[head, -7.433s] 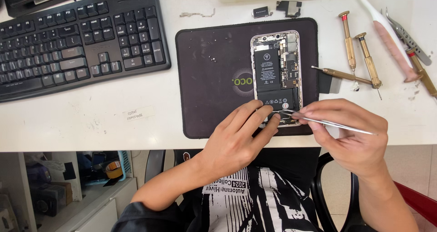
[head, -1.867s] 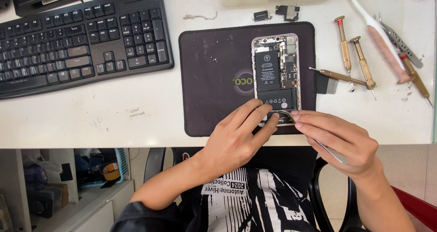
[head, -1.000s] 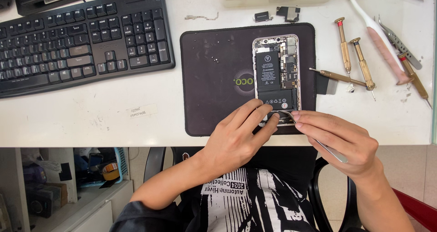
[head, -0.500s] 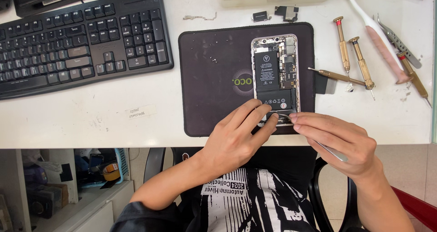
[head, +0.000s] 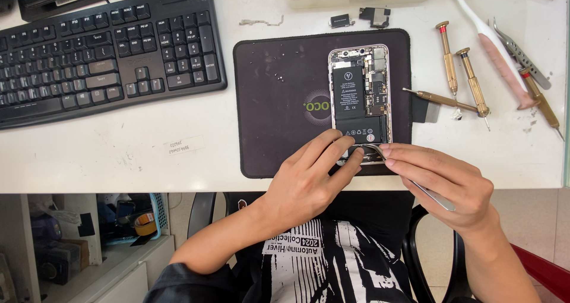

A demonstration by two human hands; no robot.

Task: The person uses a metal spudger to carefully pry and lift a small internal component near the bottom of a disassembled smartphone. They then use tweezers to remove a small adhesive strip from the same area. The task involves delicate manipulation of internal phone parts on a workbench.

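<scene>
Working at the lower edge of an opened phone (head: pixel 360 95), both hands meet at about six o'clock on the dark work mat (head: pixel 279 107). The phone lies face down with its back off, battery and board exposed, so the opening is plainly done; what remains, as far as I can judge, is the fine work at the bottom end, where small parts sit under the fingertips and are mostly hidden. The left hand (head: pixel 309 181) is loosely curled, its fingers pressing down on the phone's bottom corner to steady it, gripping nothing. The right hand (head: pixel 445 181) is closed in a pinch around thin metal tweezers (head: pixel 424 190), whose tips reach the phone's lower edge; whether the tips hold anything I cannot tell.

Around the mat the white desk (head: pixel 119 160) is scuffed and dusty. A black keyboard (head: pixel 107 53) lies at ten o'clock. At two o'clock rest several brass-handled screwdrivers (head: pixel 469 80), a pink-handled brush (head: pixel 496 47) and spare tweezers (head: pixel 522 53). Two small removed parts (head: pixel 359 19) sit at twelve o'clock, just beyond the mat. Below the desk, a cluttered shelf (head: pixel 89 226) shows at seven o'clock.
</scene>
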